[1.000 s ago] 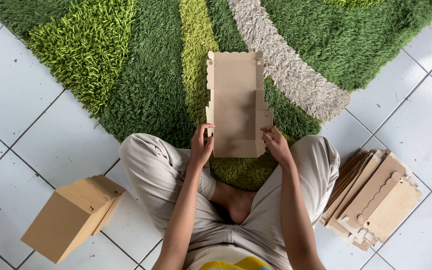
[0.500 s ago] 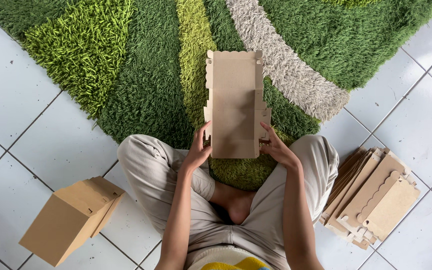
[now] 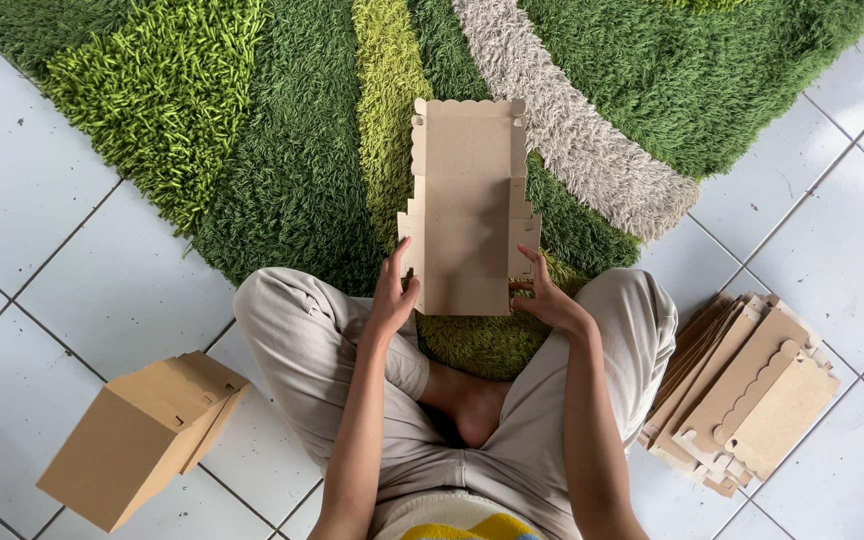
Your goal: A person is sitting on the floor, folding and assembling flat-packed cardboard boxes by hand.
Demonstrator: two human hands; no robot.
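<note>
Cardboard box blank [image 3: 468, 205], unfolded, brown, scalloped far edge, lying flat on green shag rug [image 3: 282, 150] just ahead of crossed legs. Left hand [image 3: 393, 296] pinches its near left edge, thumb on top, fingers curled under. Right hand [image 3: 549, 298] grips near right edge, fingers spread. Assembled box [image 3: 142, 435] on white tile floor [image 3: 42, 240] at left. Stack of flat blanks [image 3: 742, 395] at right, well apart.
</note>
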